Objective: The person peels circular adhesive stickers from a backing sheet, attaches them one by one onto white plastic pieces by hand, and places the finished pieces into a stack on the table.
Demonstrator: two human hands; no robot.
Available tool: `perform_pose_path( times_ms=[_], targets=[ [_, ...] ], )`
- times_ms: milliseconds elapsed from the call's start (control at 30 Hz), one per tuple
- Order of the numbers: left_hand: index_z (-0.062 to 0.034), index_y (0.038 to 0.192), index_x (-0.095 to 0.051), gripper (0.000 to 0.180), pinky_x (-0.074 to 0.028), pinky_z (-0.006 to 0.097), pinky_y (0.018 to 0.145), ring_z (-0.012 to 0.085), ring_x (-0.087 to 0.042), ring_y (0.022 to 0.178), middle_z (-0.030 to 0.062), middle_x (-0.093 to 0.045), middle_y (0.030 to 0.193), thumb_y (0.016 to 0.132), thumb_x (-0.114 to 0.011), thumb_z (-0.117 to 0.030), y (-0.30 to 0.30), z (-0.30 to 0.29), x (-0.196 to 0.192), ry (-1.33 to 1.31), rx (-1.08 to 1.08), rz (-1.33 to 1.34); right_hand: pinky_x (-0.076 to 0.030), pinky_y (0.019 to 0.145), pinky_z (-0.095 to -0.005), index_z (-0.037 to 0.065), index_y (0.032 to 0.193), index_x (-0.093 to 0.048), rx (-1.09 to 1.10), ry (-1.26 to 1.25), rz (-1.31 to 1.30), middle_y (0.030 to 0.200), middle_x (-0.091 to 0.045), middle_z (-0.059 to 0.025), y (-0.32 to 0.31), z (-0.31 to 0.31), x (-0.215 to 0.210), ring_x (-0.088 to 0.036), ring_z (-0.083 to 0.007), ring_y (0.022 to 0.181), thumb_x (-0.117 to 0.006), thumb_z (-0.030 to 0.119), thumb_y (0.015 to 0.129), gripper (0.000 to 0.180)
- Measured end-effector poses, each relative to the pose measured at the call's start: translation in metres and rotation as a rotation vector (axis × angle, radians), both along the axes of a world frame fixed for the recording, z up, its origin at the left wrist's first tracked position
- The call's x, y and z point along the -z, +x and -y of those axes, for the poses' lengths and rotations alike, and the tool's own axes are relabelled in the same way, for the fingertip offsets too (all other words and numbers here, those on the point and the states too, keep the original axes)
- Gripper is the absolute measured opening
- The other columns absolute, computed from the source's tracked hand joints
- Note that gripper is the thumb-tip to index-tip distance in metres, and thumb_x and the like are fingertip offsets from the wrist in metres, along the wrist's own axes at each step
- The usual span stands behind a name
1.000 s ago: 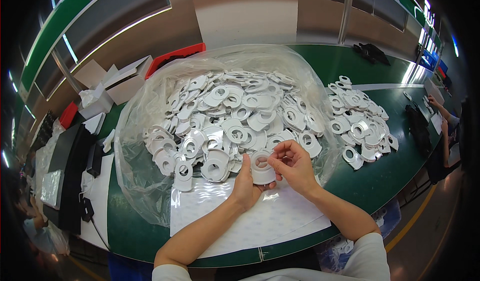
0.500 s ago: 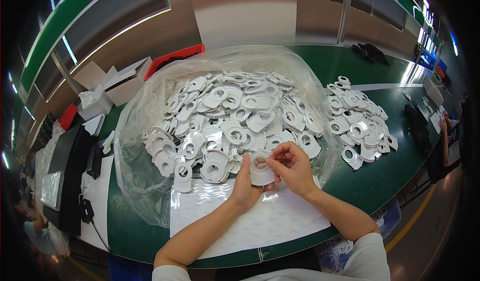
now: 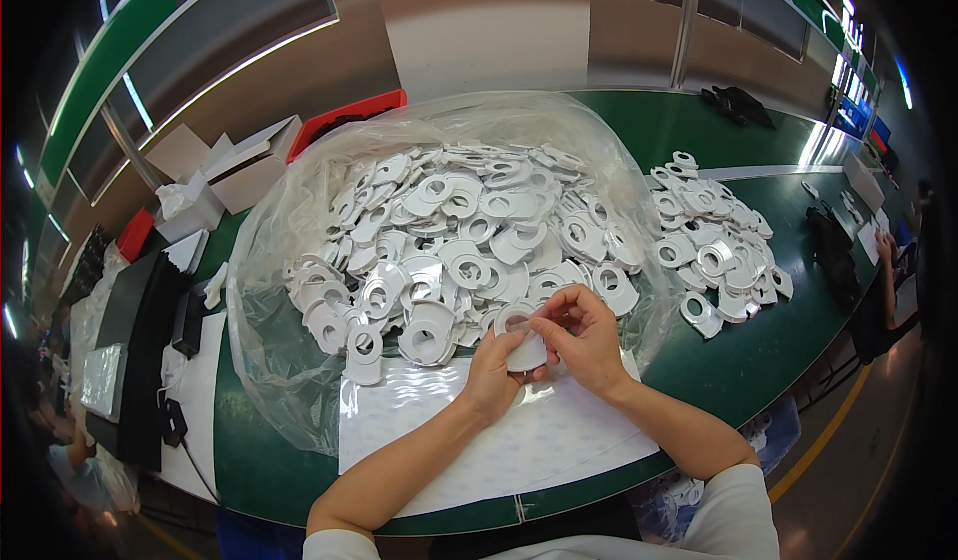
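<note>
My left hand (image 3: 494, 368) grips a flat white plastic piece (image 3: 526, 354) with a round hole, its thumb lying across the front and fingers beneath. My right hand (image 3: 584, 338) pinches at the upper right rim of the same piece, thumb against index finger. Whether a thin film or anything else sits in that pinch is too small to tell. Just beyond my hands a big heap of similar white pieces (image 3: 464, 261) lies in an opened clear plastic bag (image 3: 269, 261).
A smaller heap of white pieces (image 3: 714, 236) rests on the green table (image 3: 778, 350) at the right. White sheeting (image 3: 429, 470) lies under my forearms. At the left stand a black box (image 3: 135, 360) and a white carton (image 3: 249, 166); a red bin (image 3: 349, 119) is behind the bag.
My left thumb has moved from the left side of the white piece onto its front. The piece has tilted slightly, while my right hand has barely moved.
</note>
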State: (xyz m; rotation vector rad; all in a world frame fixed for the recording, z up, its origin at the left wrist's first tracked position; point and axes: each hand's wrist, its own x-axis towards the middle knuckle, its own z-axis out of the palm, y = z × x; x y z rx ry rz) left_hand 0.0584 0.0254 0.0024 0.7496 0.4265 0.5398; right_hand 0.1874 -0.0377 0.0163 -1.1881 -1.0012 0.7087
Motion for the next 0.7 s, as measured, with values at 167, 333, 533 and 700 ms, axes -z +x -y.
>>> perform_pose_path(
  times_ms=[167, 333, 533, 700],
  targets=[
    [-0.0063, 0.117, -0.044, 0.028, -0.048, 0.029, 0.058, 0.0178, -0.061, 0.080, 0.0097, -0.058, 0.097, 0.091, -0.037, -0.016, -0.0003, 0.0005, 0.0024, 0.003, -0.015, -0.027, -0.042, 0.045, -0.0185, 0.001, 0.091, -0.052, 0.015, -0.029, -0.005, 0.080, -0.063, -0.0067, -0.0005, 0.0001, -0.0007, -0.052, -0.0055, 0.054, -0.067, 0.001, 0.081, 0.018],
    [-0.0066, 0.118, -0.043, 0.030, -0.048, 0.029, 0.057, 0.0177, -0.061, 0.080, 0.0098, -0.058, 0.098, 0.091, -0.038, -0.016, 0.0003, 0.0013, 0.0029, 0.017, -0.030, -0.031, -0.043, 0.046, -0.0186, 0.001, 0.093, -0.051, 0.017, -0.069, 0.018, 0.082, -0.064, -0.0081, 0.0007, 0.0008, 0.0002, -0.055, -0.0071, 0.058, -0.068, 0.000, 0.080, 0.021],
    [-0.0078, 0.119, -0.041, 0.029, -0.047, 0.031, 0.059, 0.0180, -0.059, 0.082, 0.0087, -0.056, 0.100, 0.091, -0.038, -0.017, -0.0008, 0.0019, 0.0060, 0.042, -0.040, -0.009, -0.048, 0.059, -0.0200, 0.001, 0.095, -0.055, 0.160, 0.073, 0.331, 0.086, -0.063, -0.0076, 0.0000, 0.0003, 0.0021, -0.059, -0.0115, 0.073, -0.070, 0.001, 0.076, 0.023],
    [-0.0104, 0.120, -0.037, 0.028, -0.048, 0.032, 0.061, 0.0172, -0.056, 0.084, 0.0073, -0.053, 0.104, 0.093, -0.040, -0.018, 0.0001, 0.0025, 0.0055, 0.014, -0.055, -0.049, -0.053, 0.068, -0.0247, 0.002, 0.088, -0.061, 0.220, 0.242, 0.700, 0.088, -0.057, -0.0089, 0.0043, 0.0000, 0.0011, -0.059, -0.0179, 0.083, -0.063, -0.006, 0.072, 0.018]
  ],
)
